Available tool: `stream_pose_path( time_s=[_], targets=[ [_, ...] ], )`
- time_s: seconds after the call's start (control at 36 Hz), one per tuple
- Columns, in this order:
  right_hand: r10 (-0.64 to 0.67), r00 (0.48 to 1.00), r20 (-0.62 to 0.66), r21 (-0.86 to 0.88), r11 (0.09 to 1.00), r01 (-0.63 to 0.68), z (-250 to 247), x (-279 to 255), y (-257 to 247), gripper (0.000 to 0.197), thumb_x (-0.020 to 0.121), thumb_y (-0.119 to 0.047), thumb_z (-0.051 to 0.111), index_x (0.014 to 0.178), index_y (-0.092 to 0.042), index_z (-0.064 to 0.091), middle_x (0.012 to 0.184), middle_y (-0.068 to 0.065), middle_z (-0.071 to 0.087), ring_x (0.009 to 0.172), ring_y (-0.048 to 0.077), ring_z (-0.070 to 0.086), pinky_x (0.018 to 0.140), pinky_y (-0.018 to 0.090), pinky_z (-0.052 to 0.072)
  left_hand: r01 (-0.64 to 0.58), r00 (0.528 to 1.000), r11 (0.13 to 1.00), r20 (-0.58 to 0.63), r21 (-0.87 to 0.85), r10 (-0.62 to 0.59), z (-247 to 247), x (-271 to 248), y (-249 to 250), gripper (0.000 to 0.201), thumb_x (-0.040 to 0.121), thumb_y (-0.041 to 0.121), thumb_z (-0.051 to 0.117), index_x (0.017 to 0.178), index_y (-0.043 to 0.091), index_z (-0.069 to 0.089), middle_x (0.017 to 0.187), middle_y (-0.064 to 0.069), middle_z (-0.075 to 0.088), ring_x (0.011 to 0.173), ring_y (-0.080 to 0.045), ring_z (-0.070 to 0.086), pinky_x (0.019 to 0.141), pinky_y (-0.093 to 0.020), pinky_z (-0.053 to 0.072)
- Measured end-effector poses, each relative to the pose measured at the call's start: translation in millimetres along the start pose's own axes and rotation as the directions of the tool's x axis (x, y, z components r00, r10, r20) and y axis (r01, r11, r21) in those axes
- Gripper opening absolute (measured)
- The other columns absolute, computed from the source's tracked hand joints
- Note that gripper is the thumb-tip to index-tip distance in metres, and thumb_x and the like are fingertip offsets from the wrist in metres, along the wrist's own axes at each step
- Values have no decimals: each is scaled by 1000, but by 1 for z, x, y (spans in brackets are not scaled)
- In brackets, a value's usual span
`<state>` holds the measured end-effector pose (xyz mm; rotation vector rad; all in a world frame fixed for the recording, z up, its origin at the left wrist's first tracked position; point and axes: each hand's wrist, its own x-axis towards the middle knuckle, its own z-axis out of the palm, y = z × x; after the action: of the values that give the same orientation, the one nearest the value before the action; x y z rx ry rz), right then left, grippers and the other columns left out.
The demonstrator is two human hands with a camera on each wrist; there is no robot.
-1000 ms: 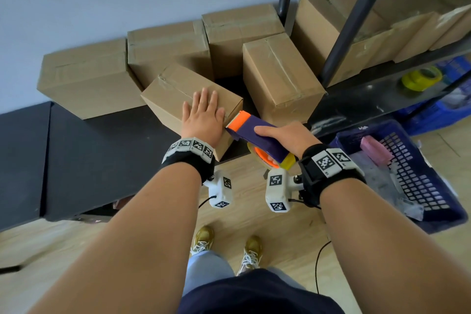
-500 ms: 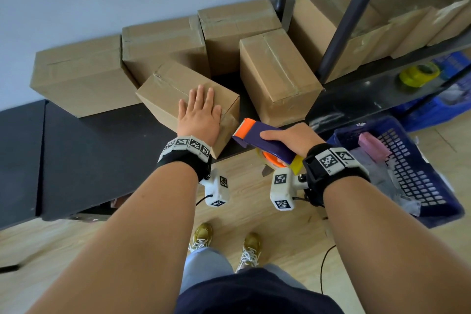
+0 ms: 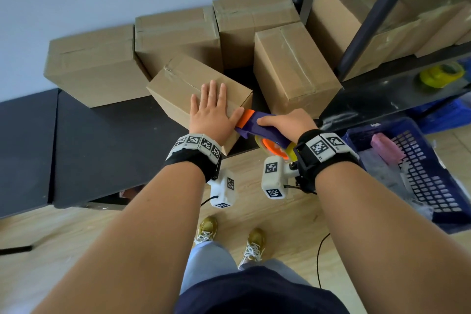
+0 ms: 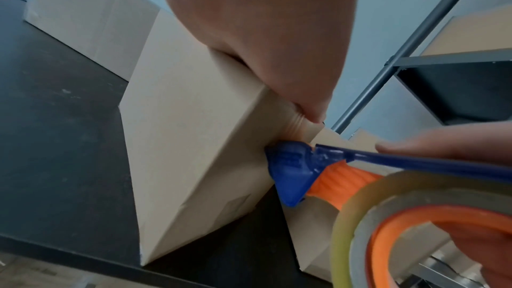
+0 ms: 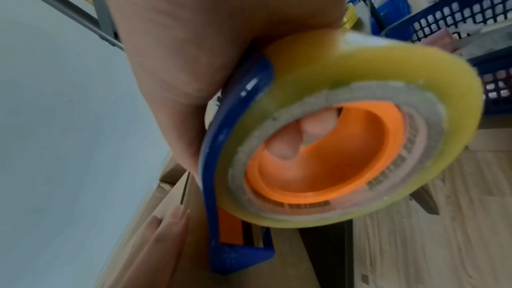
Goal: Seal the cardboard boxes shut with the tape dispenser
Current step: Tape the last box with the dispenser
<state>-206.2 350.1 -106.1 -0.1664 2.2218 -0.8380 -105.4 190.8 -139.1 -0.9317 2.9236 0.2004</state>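
A small cardboard box [image 3: 178, 84] sits skewed near the front edge of the black table [image 3: 107, 140]. My left hand [image 3: 212, 109] lies flat on its top, fingers straight. My right hand [image 3: 285, 122] grips the blue and orange tape dispenser [image 3: 257, 125], whose orange front end touches the box's right side next to my left thumb. In the left wrist view the dispenser's blue nose [image 4: 291, 172] presses on the box's side wall [image 4: 194, 150]. The right wrist view shows the yellowish tape roll [image 5: 346, 128] on its orange hub, my fingers curled through it.
Several taped cardboard boxes [image 3: 293, 69] stand along the wall behind. A dark shelf post [image 3: 377, 13] rises at right, with more boxes and a yellow tape roll [image 3: 441, 74] on the shelf. A blue plastic basket [image 3: 420, 173] sits on the wooden floor at right.
My right hand first drew the dispenser back from the box, then brought it forward against the box's right side. The left hand stays flat on top.
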Motion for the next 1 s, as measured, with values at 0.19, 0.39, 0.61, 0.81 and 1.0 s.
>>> stream_pose_path(
  time_s=[0.19,0.39,0.61,0.81,1.0],
  targets=[
    [35,997,64,-58,998,-31,-14,7,-14,32,78,-45,79,83,-16,67,78,2,67,70,17,63,59,26,46,4,1000,1000,-2,-3,-4,0,-1,1,76,95,64,15,154,21,-5,161,-2,-10,147,-20,-14,119,-45,-7],
    [130,991,44,-172,978,-121,11,17,12,44,76,-49,80,87,-9,67,77,8,70,73,24,67,73,33,52,15,1000,1000,-10,27,-15,2,-1,3,77,94,63,17,154,19,-5,161,-3,-11,147,-21,-14,119,-46,-6],
    [155,988,18,-148,977,-150,8,15,22,44,78,-49,79,90,-9,66,90,12,72,80,26,67,76,35,50,47,999,995,-15,88,-46,3,2,17,74,98,51,26,153,10,-3,161,-13,-7,148,-31,-8,119,-49,-1],
    [135,991,-9,-172,976,-135,-1,11,22,45,81,-53,75,83,-12,57,92,9,69,77,22,64,79,34,50,41,999,994,26,97,-43,2,-1,17,77,97,53,32,153,16,-8,160,-14,-12,147,-34,-12,117,-55,-3],
    [84,996,-33,-125,988,-88,-10,2,14,46,80,-55,75,79,-12,56,77,7,65,69,20,61,60,29,44,44,998,998,54,35,-45,-3,1,17,75,97,60,22,154,19,-6,160,-12,-11,147,-31,-11,118,-52,-2]
  ],
)
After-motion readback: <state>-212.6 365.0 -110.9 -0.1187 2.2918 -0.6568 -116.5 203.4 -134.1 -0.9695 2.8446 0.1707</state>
